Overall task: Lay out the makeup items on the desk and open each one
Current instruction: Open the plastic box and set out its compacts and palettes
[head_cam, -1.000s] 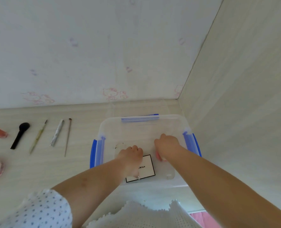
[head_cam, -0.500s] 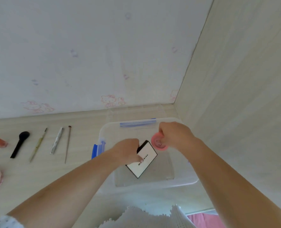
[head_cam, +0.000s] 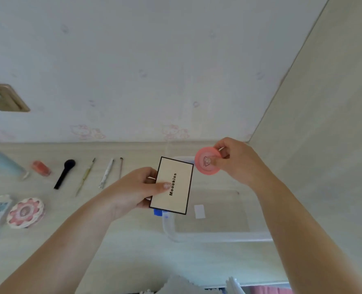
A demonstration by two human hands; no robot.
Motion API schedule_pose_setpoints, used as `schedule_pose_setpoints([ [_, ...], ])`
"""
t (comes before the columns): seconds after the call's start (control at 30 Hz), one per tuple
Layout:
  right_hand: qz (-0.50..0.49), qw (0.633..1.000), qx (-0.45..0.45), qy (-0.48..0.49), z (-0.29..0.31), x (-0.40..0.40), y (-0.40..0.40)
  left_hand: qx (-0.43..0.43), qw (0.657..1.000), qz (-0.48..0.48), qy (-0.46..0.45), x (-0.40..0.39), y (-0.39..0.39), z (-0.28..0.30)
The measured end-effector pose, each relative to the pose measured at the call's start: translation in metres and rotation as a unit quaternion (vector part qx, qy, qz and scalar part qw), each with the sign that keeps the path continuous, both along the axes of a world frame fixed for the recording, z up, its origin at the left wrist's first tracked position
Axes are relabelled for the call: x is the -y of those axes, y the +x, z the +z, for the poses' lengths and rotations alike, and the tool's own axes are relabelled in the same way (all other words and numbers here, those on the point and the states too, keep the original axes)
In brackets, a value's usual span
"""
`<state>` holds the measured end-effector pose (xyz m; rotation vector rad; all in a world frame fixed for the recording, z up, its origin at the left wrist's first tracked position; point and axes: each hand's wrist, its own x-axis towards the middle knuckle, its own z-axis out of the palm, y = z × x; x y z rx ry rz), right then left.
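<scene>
Both hands have come up out of the bin (head_cam: pixel 218 236) since the earlier frames, each bringing one item with it. Left hand (head_cam: pixel 133 187) now holds the card box (head_cam: pixel 172 185) above the bin's left edge, thumb laid across its printed face and fingers behind, so the grip is closed on the box with the "Mooekiss" label turned up to the camera. Right hand (head_cam: pixel 237 160) pinches the pink compact (head_cam: pixel 207 160) by its rim above the bin's far edge, lid facing the viewer; that grip is closed on the compact. Holding both clear of the bin and face-up probably lets the person read them before choosing a spot. Earlier the box lay flat on the bin floor and the compact sat low inside; now the floor shows only a small white label. Left of the bin, the desk (head_cam: pixel 133 251) carries a row already laid out: thin tools, a black brush (head_cam: pixel 64 174), an orange bottle (head_cam: pixel 41 168), a blue tube (head_cam: pixel 5 164), and nearer, a flower-patterned case (head_cam: pixel 25 212). Box and compact both look shut, so setting down and opening remain.
</scene>
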<state>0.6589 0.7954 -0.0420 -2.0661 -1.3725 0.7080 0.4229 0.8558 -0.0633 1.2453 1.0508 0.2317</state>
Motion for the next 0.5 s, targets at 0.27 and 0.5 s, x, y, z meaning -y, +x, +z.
schedule_pose_setpoints([
  [0.27,0.057,0.997,-0.049,-0.02,-0.009,-0.045,-0.107,-0.003,0.995,0.09,-0.035,-0.017,-0.121,-0.03],
  [0.5,0.089,0.994,0.001,-0.066,-0.026,-0.076,-0.196,-0.044,0.985,0.142,-0.082,-0.037,-0.215,-0.073],
])
